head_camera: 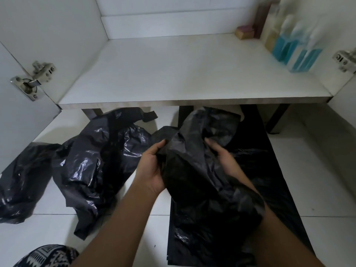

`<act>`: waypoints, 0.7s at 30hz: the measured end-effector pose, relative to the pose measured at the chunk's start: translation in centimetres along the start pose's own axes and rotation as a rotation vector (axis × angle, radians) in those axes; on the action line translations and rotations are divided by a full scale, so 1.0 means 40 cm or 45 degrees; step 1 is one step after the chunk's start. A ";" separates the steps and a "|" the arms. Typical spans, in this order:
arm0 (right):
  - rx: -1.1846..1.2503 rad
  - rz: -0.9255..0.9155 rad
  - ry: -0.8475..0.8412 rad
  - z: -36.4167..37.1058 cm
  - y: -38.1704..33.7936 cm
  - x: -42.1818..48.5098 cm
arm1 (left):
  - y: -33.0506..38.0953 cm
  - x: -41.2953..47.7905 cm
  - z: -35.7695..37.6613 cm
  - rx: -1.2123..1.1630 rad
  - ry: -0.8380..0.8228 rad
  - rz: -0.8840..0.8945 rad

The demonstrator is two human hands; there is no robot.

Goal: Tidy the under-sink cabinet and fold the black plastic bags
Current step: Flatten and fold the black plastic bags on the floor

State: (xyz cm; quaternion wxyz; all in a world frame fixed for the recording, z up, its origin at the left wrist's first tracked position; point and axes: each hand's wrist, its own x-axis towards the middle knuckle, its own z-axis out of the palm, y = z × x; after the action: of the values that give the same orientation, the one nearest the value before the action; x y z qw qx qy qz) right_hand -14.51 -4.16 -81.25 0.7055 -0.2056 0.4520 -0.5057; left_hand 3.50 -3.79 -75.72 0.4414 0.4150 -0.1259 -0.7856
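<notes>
A crumpled black bag hung between both hands, held up over the floor just in front of the open cabinet. The left hand gripped its left edge, thumb on top and fingers curled beneath the plastic. The right hand grasped the other side, its fingertips tucked into the folds near the top. The bag's lower part draped over the right forearm.

Under the hands a flat black bag lay spread on the floor tiles, running from beneath the cabinet's edge toward the person. To the left a glossy, rumpled bag lay in a heap on the tiles, and another bunched bag sat beside it, further left, against the open cabinet door.

The cabinet shelf was white. Along its right wall stood a row of clear bottles with blue liquid, blurred, and a small box sat in the back right corner. A metal hinge showed on the left door and another hinge on the right. A patterned cloth showed at the bottom left corner.
</notes>
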 end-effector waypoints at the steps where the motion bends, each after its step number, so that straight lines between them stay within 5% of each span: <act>1: 0.011 -0.065 0.159 -0.021 -0.022 0.002 | 0.011 0.011 -0.009 0.074 0.045 0.002; 4: -0.529 -0.248 0.629 -0.111 -0.100 -0.008 | 0.057 0.046 -0.036 0.364 0.293 0.029; 6: -0.948 -0.600 0.850 -0.119 -0.154 -0.060 | 0.078 0.063 -0.017 0.550 0.336 0.247; 9: -1.007 -1.546 0.929 -0.032 -0.210 -0.190 | 0.076 0.024 0.061 0.891 0.290 1.089; 11: -1.075 -1.777 1.000 -0.067 -0.188 -0.214 | 0.034 0.007 0.077 1.056 0.248 1.479; 13: -1.316 -1.197 1.052 -0.172 -0.159 -0.189 | -0.026 0.059 0.020 1.189 0.329 1.277; 15: -1.707 -0.180 0.839 -0.286 -0.123 -0.159 | -0.065 0.128 -0.055 1.339 0.442 0.647; 16: -1.792 0.077 0.740 -0.319 -0.107 -0.158 | -0.079 0.152 -0.088 1.340 0.438 0.395; 21: -1.441 0.065 0.794 -0.332 -0.083 -0.182 | -0.073 0.170 -0.089 0.908 0.346 -0.142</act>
State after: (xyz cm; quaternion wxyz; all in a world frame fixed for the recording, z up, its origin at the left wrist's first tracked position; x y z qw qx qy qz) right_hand -28.08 3.27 -82.37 0.3355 -0.3784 0.8372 -0.2082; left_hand 2.68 -6.94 -83.27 0.2386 0.6489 -0.3090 -0.6531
